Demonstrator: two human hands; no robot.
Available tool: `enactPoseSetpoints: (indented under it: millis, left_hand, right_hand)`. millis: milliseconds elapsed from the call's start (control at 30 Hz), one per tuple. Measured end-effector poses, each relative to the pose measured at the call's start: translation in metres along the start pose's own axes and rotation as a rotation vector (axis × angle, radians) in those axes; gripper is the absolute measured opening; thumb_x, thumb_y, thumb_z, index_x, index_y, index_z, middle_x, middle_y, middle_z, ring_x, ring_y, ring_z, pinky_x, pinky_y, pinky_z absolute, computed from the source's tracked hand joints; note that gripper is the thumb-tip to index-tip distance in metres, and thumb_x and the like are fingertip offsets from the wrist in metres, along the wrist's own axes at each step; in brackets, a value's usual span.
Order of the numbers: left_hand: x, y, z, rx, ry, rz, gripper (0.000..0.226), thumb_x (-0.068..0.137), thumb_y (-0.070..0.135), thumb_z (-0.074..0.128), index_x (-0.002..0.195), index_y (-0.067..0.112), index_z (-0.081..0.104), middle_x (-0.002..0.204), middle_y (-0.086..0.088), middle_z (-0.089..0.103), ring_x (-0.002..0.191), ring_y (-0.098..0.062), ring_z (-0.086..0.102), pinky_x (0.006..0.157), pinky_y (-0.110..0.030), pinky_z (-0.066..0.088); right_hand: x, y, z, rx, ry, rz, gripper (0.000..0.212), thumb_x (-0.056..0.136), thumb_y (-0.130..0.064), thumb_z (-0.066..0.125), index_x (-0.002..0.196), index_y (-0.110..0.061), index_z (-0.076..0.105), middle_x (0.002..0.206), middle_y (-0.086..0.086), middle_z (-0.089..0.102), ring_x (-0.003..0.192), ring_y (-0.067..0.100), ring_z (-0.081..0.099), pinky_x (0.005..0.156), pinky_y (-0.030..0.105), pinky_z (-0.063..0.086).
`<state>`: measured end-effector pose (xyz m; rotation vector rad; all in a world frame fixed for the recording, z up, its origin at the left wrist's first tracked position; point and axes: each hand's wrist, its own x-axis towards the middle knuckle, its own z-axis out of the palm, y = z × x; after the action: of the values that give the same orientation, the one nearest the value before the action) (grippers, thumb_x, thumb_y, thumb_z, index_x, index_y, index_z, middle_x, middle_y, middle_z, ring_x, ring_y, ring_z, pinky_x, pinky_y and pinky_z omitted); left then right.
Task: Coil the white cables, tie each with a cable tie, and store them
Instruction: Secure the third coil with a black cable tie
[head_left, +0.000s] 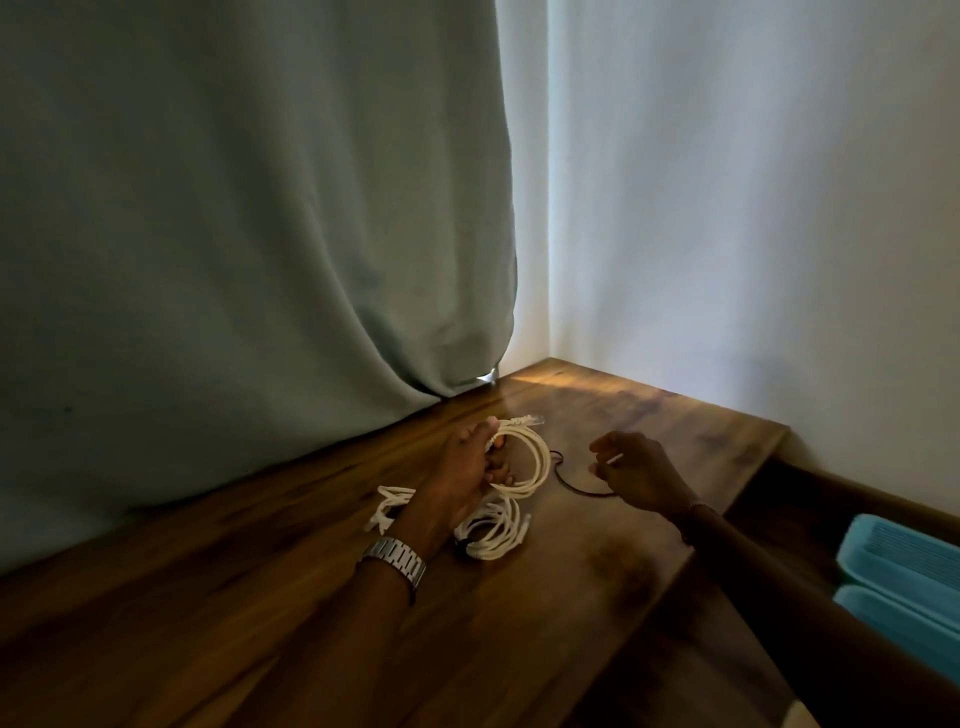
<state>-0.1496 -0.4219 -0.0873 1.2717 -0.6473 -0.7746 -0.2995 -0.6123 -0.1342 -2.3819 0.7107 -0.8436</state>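
My left hand (467, 462) grips a coiled white cable (535, 457) and holds it up above the wooden table (311, 597); its plug ends stick out at the top. My right hand (636, 475) hovers to the right of the coil and pinches a thin white cable tie (613, 459). A second white cable bundle (493, 535) lies on the table under my left wrist. More white cable (387, 506) lies to the left of it, partly hidden by my arm.
A thin black wire (571, 483) curves on the table between my hands. A grey-green curtain (234, 234) hangs along the table's far left edge, a white wall stands behind and to the right. A teal container (898, 571) sits low at the right, beyond the table edge.
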Motion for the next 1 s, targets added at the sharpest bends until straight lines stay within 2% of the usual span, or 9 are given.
enactPoseSetpoints:
  millis: [33,67,167,300,467,600,733,833,1000]
  left_hand:
    - [0.003,-0.001,0.002,0.015,0.003,-0.006,0.042,0.106,0.029,0.041,0.067,0.014,0.043,0.046,0.003,0.031,0.039,-0.010,0.027,0.055,-0.028,0.035]
    - [0.006,-0.001,0.004,0.026,0.006,-0.013,0.043,0.106,0.030,0.040,0.067,0.015,0.044,0.046,0.003,0.031,0.040,-0.010,0.028,0.055,-0.028,0.036]
    - [0.011,-0.002,0.007,0.056,0.032,-0.022,0.043,0.106,0.031,0.040,0.067,0.015,0.044,0.048,0.002,0.031,0.041,-0.011,0.029,0.055,-0.028,0.037]
    - [0.013,-0.001,0.001,0.063,0.063,-0.015,0.041,0.106,0.029,0.040,0.068,0.014,0.043,0.047,0.003,0.032,0.039,-0.009,0.030,0.055,-0.028,0.036]
    - [0.008,0.006,-0.019,0.000,0.150,-0.010,0.038,0.105,0.028,0.044,0.071,0.012,0.046,0.041,0.007,0.043,0.035,-0.006,0.039,0.054,-0.027,0.042]
    - [0.007,0.014,-0.043,0.003,0.149,0.043,0.038,0.106,0.028,0.041,0.071,0.013,0.043,0.045,0.004,0.033,0.037,-0.007,0.031,0.057,-0.030,0.041]
    - [0.001,0.022,-0.062,-0.010,0.148,0.087,0.038,0.106,0.026,0.040,0.070,0.013,0.043,0.048,0.003,0.030,0.039,-0.008,0.026,0.059,-0.032,0.039]
    - [-0.004,0.027,-0.072,-0.031,0.175,0.092,0.036,0.105,0.026,0.042,0.072,0.013,0.044,0.048,0.003,0.031,0.040,-0.008,0.026,0.059,-0.033,0.039]
    - [-0.017,0.035,-0.082,-0.044,0.235,0.113,0.037,0.105,0.027,0.044,0.072,0.013,0.046,0.049,0.002,0.031,0.040,-0.009,0.027,0.056,-0.031,0.039]
  right_hand:
    - [0.001,0.007,0.003,-0.022,-0.023,0.023,0.033,0.081,-0.019,0.082,0.110,-0.006,0.072,0.105,0.009,0.073,0.087,0.020,0.070,0.076,0.031,0.060]
    - [0.002,0.011,0.007,-0.057,-0.057,0.042,0.038,0.081,-0.023,0.083,0.113,-0.007,0.071,0.107,0.008,0.072,0.089,0.020,0.070,0.079,0.034,0.060]
    - [0.009,0.015,0.023,-0.131,-0.127,0.061,0.045,0.083,-0.026,0.081,0.123,-0.008,0.067,0.115,0.009,0.069,0.092,0.018,0.068,0.082,0.029,0.056]
    - [0.026,0.010,0.056,-0.160,-0.060,0.048,0.042,0.089,-0.029,0.074,0.123,-0.005,0.066,0.119,0.015,0.066,0.103,0.027,0.066,0.091,0.041,0.054]
    - [0.053,0.003,0.085,-0.121,0.011,0.231,0.033,0.097,-0.032,0.061,0.113,-0.003,0.064,0.120,0.018,0.061,0.105,0.029,0.059,0.087,0.036,0.048]
    - [0.065,0.004,0.100,-0.167,0.037,0.297,0.027,0.093,-0.028,0.061,0.100,-0.003,0.065,0.113,0.021,0.062,0.108,0.034,0.059,0.087,0.039,0.050]
    - [0.067,-0.004,0.108,-0.185,0.049,0.322,0.022,0.092,-0.025,0.065,0.099,-0.004,0.070,0.104,0.018,0.069,0.091,0.030,0.063,0.074,0.035,0.049]
    - [0.064,-0.011,0.108,-0.059,0.031,0.274,0.017,0.095,-0.025,0.065,0.096,-0.011,0.075,0.099,0.010,0.072,0.082,0.019,0.059,0.071,0.030,0.044]
    - [0.058,-0.061,0.102,0.279,0.104,0.110,0.014,0.091,-0.031,0.071,0.090,-0.018,0.076,0.086,0.000,0.075,0.082,0.016,0.068,0.072,0.029,0.049]
